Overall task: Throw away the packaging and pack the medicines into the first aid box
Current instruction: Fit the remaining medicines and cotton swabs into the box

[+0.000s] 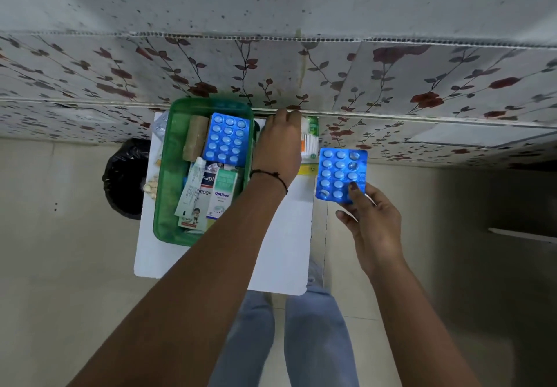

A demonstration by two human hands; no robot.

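**Blister strip in the right hand, left hand down past the box**

The right hand [373, 227] is up off the table, fingers curled, with a blue blister strip [341, 175] pinched by its lower edge between thumb and fingertips; a few pockets along the strip's right column look pressed out. The left hand [278, 148] reaches forward, palm down, with a dark thread bracelet [269, 175] at the wrist. Its fingers are bent over something at the far edge of the table, but what they touch, and how far they are open, I cannot tell.

Just left of that hand sits the green first aid box [168, 175], open-topped. In it lie a second blue blister strip [226, 139], a brown bandage roll [195, 138], a white ointment tube [193, 188] and a green-and-white Optibex carton [223, 191]. Just beyond the left hand's knuckles, a pack of cotton buds [310, 142] shows.

Everything rests on a small white table [286, 251]. A bin lined with a black bag [125, 178] stands on the pale tiled floor [60, 266], left of the box. A floral-patterned wall covering [391, 79] runs behind the table.
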